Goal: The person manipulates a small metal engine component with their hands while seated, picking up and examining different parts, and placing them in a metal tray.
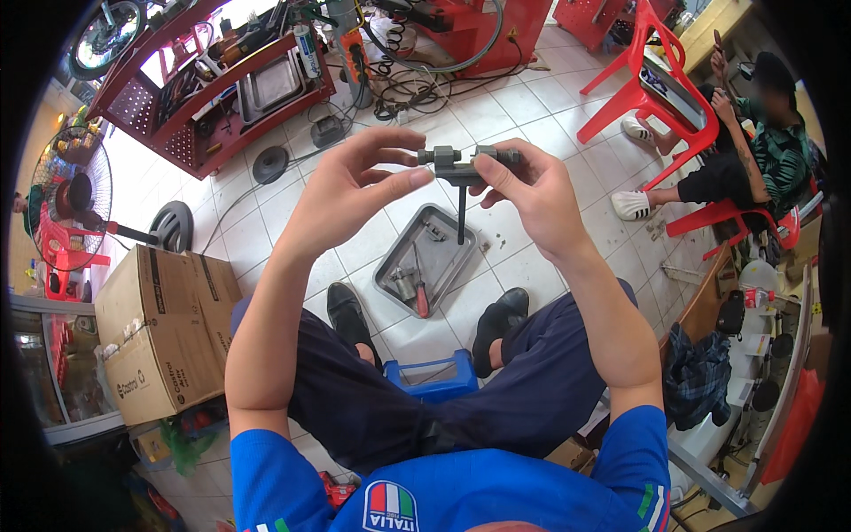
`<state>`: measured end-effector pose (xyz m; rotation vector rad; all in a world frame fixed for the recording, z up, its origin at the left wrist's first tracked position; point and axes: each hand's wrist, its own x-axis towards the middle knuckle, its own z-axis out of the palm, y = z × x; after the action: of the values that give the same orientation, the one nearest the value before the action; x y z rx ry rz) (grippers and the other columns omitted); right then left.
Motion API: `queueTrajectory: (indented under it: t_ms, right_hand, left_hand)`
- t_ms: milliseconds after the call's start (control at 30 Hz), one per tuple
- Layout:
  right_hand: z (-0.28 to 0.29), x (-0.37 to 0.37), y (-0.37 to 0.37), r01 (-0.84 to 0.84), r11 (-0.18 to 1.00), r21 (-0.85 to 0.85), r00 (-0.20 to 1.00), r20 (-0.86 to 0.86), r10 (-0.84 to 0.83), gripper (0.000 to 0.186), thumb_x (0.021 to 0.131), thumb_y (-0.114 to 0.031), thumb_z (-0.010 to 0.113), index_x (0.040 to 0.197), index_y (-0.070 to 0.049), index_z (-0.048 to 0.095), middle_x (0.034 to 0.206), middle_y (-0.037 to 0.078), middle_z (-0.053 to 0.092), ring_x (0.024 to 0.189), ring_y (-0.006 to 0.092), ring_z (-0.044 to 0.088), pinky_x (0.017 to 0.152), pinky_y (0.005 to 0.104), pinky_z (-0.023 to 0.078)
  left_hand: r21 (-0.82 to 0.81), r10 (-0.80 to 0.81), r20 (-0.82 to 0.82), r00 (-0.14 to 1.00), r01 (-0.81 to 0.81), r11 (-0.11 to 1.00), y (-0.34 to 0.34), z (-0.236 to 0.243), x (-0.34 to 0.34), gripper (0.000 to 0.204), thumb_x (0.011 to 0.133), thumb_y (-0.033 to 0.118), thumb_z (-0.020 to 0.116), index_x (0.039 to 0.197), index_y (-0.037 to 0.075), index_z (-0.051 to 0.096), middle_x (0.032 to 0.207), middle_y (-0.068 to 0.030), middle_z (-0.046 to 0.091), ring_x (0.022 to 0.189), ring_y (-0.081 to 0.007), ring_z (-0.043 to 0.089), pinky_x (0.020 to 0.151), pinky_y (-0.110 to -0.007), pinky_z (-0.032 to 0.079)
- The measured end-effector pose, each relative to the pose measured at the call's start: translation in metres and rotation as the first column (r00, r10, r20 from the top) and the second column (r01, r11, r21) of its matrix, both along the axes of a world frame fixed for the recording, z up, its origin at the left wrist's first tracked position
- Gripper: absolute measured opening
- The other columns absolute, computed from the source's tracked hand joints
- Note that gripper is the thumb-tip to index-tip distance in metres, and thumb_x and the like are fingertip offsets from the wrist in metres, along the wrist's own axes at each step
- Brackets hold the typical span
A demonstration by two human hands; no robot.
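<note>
On the white tiled floor (532, 102), a red tool cart (133, 120) stands beyond me at left, and a metal tray (450, 257) lies before me, presumably to keep loose pieces together within reach. My right hand (541, 191) grips the right end of a dark metal tool (456, 170) above the tray, apparently raised for a clear view; my left hand (359, 182) curves half open at its other end, contact unclear. The tray holds a red-handled screwdriver (422, 301) and small silver cylinder (402, 285).
</note>
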<state>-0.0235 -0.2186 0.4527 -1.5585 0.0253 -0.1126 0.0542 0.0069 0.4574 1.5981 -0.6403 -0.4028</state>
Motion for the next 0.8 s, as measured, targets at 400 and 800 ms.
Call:
queueTrajectory:
  t_ms: [400,800]
  right_hand:
    - [0.0,0.0,0.001,0.003,1.0,-0.01,1.0,0.008,-0.003,0.03,0.093,-0.026,0.071,0.101,0.002,0.066,0.085,0.008,0.07,0.077,0.0115,0.066,0.067,0.0258,0.054]
    - [0.002,-0.001,0.002,-0.003,1.0,-0.018,1.0,0.004,0.003,0.031,0.093,-0.026,0.071,0.101,0.003,0.066,0.084,0.008,0.07,0.078,0.0119,0.067,0.067,0.0257,0.054]
  left_hand:
    - [-0.017,0.052,-0.02,0.998,-0.052,0.998,-0.002,0.0,0.0,0.026,0.092,0.013,0.07,0.116,0.002,0.067,0.112,-0.0049,0.067,0.104,-0.0127,0.061,0.093,-0.032,0.05]
    - [-0.005,0.024,-0.05,0.998,-0.024,1.0,0.0,-0.002,0.002,0.03,0.091,0.016,0.071,0.117,0.002,0.065,0.116,-0.0051,0.066,0.106,-0.0126,0.061,0.096,-0.03,0.049]
